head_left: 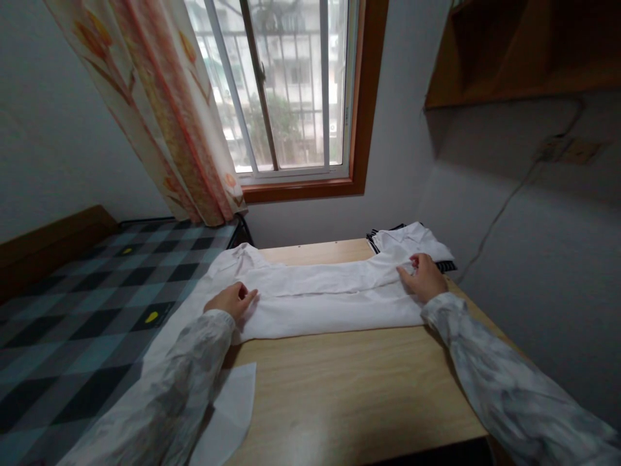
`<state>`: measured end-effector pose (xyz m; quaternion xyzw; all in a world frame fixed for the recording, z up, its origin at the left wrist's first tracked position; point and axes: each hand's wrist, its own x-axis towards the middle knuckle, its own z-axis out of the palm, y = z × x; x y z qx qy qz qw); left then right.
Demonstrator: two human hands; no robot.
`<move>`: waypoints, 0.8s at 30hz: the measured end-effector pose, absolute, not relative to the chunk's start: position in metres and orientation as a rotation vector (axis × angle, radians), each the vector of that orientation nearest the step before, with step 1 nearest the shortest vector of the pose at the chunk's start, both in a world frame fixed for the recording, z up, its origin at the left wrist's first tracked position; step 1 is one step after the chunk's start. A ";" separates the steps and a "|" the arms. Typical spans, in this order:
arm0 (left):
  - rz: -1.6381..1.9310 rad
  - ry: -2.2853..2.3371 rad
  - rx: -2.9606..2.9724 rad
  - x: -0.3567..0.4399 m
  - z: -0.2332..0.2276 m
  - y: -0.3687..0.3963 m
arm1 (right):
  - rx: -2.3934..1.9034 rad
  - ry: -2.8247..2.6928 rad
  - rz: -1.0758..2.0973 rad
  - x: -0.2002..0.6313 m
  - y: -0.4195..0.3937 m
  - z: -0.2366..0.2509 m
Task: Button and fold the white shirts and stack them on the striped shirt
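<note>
A white garment [320, 298] lies folded lengthwise across a light wooden table [349, 388], its left end hanging off toward the bed. My left hand [231, 299] rests on the garment's left part, fingers curled and pinching the cloth. My right hand [423, 277] presses on the right end, fingers bent on the fabric near the collar area. Both arms wear pale patterned sleeves.
A white piece with black striped trim [412, 241] lies at the table's far right corner. A bed with a checked blue and black cover [82, 323] stands at the left. Behind are a window [286, 90], a floral curtain [165, 110], and a wall shelf [524, 52].
</note>
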<state>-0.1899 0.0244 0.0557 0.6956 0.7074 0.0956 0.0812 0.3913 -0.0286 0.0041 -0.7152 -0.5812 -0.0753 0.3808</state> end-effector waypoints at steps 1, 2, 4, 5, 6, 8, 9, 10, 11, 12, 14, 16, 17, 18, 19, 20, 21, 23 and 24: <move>0.343 2.134 2.043 -0.192 0.055 0.028 | -1.848 -1.407 -0.100 0.395 -0.024 0.000; 0.384 2.144 2.002 -0.193 0.053 0.033 | -1.865 -1.351 -0.009 0.398 -0.020 -0.004; 0.420 2.129 1.930 -0.196 0.048 0.041 | -1.880 -1.303 0.137 0.401 -0.015 -0.008; 0.419 2.111 1.911 -0.197 0.046 0.045 | -1.879 -1.301 0.185 0.401 -0.014 -0.009; 0.413 2.092 1.910 -0.198 0.043 0.047 | -1.877 -1.307 0.214 0.402 -0.015 -0.009; 0.418 2.075 1.954 -0.199 0.040 0.049 | -1.870 -1.327 0.206 0.404 -0.018 -0.009; 0.429 2.076 1.982 -0.199 0.039 0.048 | -1.864 -1.338 0.168 0.407 -0.021 -0.010; 0.437 2.081 2.004 -0.200 0.039 0.047 | -1.859 -1.345 0.110 0.410 -0.025 -0.012; 0.442 2.086 2.016 -0.200 0.039 0.046 | -1.861 -1.343 0.043 0.414 -0.029 -0.015; 0.443 2.088 2.021 -0.200 0.039 0.044 | -1.869 -1.328 -0.019 0.419 -0.034 -0.019; 0.420 2.079 2.023 -0.201 0.040 0.041 | -1.910 -1.266 -0.058 0.429 -0.045 -0.028; 0.394 2.057 2.022 -0.201 0.040 0.040 | -1.955 -1.238 0.041 0.435 -0.053 -0.037; 0.388 2.046 2.020 -0.201 0.040 0.040 | -1.963 -1.262 0.125 0.436 -0.057 -0.040; 0.384 2.037 2.017 -0.202 0.040 0.041 | -1.962 -1.301 0.207 0.437 -0.060 -0.042; 0.380 2.030 2.014 -0.202 0.041 0.042 | -1.950 -1.345 0.274 0.437 -0.063 -0.042; 0.372 2.022 2.014 -0.203 0.041 0.044 | -1.932 -1.385 0.318 0.437 -0.066 -0.042; 0.357 2.007 2.018 -0.204 0.042 0.045 | -1.912 -1.415 0.338 0.439 -0.069 -0.040; 0.306 1.956 2.033 -0.208 0.043 0.047 | -1.880 -1.448 0.346 0.446 -0.076 -0.036; 0.274 1.922 2.042 -0.211 0.044 0.048 | -1.869 -1.463 0.371 0.453 -0.081 -0.033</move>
